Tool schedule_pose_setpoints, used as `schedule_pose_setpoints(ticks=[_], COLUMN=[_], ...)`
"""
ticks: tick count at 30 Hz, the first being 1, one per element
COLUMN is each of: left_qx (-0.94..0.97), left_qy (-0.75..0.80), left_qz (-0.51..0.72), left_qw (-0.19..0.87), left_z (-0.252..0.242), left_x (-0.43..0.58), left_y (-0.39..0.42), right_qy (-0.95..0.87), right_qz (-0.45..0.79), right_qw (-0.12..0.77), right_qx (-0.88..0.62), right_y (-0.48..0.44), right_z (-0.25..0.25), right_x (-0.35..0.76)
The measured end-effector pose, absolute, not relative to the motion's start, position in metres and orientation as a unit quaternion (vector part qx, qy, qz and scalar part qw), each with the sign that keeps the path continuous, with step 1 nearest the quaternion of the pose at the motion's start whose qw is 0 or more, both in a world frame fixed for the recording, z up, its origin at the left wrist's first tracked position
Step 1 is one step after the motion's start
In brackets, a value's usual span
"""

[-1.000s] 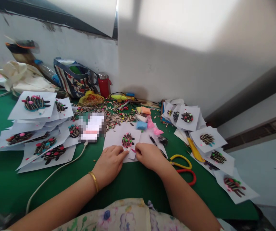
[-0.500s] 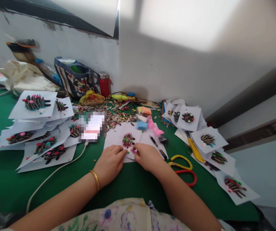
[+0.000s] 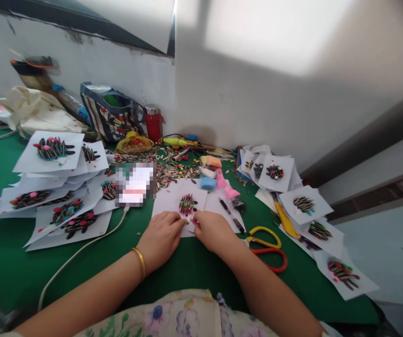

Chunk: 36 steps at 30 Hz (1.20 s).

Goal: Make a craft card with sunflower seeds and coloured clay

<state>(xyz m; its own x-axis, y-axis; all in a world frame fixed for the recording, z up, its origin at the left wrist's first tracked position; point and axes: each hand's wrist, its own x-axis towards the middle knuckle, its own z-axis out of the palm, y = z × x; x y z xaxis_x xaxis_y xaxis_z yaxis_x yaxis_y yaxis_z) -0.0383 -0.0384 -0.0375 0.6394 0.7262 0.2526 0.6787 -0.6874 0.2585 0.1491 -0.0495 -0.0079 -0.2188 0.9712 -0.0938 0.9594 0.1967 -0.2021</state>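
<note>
A white paper sheet lies on the green table in front of me, with a seed-and-clay hedgehog figure stuck on it. My left hand, a gold bangle on its wrist, rests with curled fingers on the sheet's near edge, left of the figure. My right hand is pinched on a small pink clay piece just below the figure.
Stacks of finished hedgehog sheets lie at the left and right. Loose sunflower seeds, clay blocks, a red flask, a striped bag, yellow and red scissors, a black pen and a white cable surround them.
My right hand has moved a little left and up, bringing the pink piece closer to the figure's lower edge. My left hand stays put.
</note>
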Motion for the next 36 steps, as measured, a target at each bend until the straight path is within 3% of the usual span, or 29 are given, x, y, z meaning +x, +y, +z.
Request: schedule_pose_setpoints(ticks=[36], left_qx=[0.901], left_qy=[0.390], left_qz=[0.175], left_qw=[0.074], left_z=[-0.0349], left_x=[-0.0371], left_y=[-0.0384], right_qy=[-0.776], right_qz=[0.093], right_qw=[0.014], right_qx=[-0.624], right_y=[-0.0531], right_z=[-0.0063], right_x=[0.1447])
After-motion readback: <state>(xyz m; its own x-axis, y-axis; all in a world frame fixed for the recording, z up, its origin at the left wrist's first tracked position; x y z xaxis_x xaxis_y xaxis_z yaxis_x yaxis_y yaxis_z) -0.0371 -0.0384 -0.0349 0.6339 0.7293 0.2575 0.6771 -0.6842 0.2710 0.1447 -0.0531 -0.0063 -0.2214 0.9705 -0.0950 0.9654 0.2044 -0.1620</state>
